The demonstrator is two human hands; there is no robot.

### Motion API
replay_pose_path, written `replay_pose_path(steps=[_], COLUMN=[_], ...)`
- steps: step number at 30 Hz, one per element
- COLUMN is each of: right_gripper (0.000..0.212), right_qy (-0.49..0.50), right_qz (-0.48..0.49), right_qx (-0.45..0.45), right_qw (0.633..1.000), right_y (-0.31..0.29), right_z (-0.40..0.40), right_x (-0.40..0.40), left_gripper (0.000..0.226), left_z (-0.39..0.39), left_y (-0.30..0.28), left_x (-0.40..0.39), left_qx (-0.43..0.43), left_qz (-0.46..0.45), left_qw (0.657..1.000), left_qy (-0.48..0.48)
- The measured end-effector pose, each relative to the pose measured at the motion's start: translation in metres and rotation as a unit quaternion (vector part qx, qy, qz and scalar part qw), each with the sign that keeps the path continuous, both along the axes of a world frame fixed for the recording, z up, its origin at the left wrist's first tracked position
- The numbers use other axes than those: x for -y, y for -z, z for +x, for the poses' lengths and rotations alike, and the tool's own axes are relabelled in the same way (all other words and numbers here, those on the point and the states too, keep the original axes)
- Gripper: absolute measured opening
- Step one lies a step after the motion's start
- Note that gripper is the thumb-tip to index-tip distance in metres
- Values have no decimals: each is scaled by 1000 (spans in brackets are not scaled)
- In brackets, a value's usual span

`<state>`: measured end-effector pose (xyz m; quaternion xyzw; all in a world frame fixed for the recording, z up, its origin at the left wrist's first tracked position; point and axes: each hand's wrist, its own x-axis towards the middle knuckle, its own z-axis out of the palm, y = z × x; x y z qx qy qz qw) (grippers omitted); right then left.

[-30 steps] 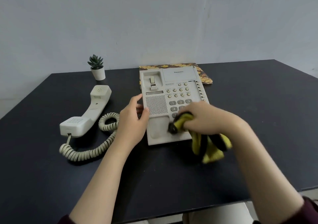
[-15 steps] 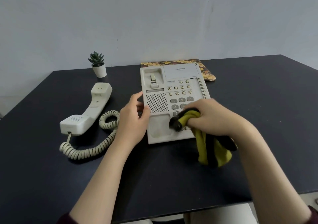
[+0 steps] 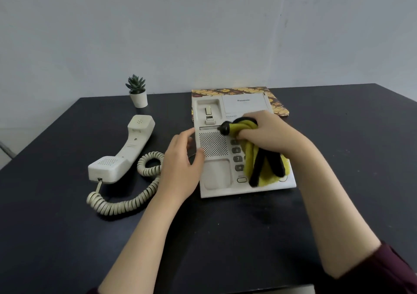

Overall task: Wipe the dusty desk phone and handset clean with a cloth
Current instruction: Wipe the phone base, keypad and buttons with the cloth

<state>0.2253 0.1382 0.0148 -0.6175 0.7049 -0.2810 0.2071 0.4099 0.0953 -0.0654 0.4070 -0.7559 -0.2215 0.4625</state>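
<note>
We count one desk phone (image 3: 216,180) on one dark table (image 3: 338,180), one handset (image 3: 126,153) lying off-hook to its left, joined by one coiled cord (image 3: 126,205); one yellow-and-black cloth (image 3: 264,158); one potted succulent (image 3: 137,92); one patterned folder (image 3: 277,106) under the phone's far edge. Two hands: our left hand (image 3: 180,165) rests with relaxed fingers against the phone's left side; our right hand (image 3: 268,133) grips the bunched cloth over the keypad, its tail draped across the keys.
</note>
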Motion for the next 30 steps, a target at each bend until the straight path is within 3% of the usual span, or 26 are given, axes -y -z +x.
replay_pose_path(steps=[3, 5, 8, 10, 12, 13, 16, 18, 21, 23, 25, 27, 30], right_gripper=[6, 6, 13, 20, 29, 32, 32, 28, 23, 23, 30, 38, 42], right_qy=[-4, 17, 6, -33, -74, -93, -98, -51, 64, 156, 219, 228, 188], right_qz=[-38, -89, -128, -88, -29, -16, -62, -110, -171, -201, -200, -173, -115], right_qx=[116, 125, 201, 328, 428, 430, 316, 279, 261, 209, 147, 109, 131], right_qw=[993, 988, 971, 940, 900, 898, 942, 953, 948, 944, 944, 952, 967], right_y=[3, 7, 9, 7, 3, 1, -9, -13, -7, 2, 12, 25, 44], right_z=[17, 33, 55, 62, 62, 60, 48, 31, -3, -25, -41, -47, -46], right_x=[-19, -31, -43, -46, -46, -46, -46, -43, -33, -22, -9, 1, 7], left_gripper=[12, 18, 23, 42, 52, 48, 22, 8, 18, 37, 50, 51, 51], left_z=[2, 4, 4, 8, 15, 19, 28, 28, 15, -8, -36, -57, -63], left_y=[-11, -20, -36, -40, -43, -44, -45, -47, -60, -70, -79, -82, -87], left_x=[-10, -28, -58, -64, -58, -54, -39, -27, -6, 8, 16, 23, 49], left_qx=[-47, -90, -125, -159, -145, -137, -123, -69, 51, 152, 247, 358, 458], left_qz=[-74, -73, 60, 150, 156, 145, 109, 49, -82, -139, -180, -232, -285], left_qw=[996, 993, 978, 952, 953, 959, 979, 996, 994, 975, 950, 904, 838], left_qy=[-12, 28, 159, 215, 215, 201, 122, 40, -58, -88, -61, 22, 79])
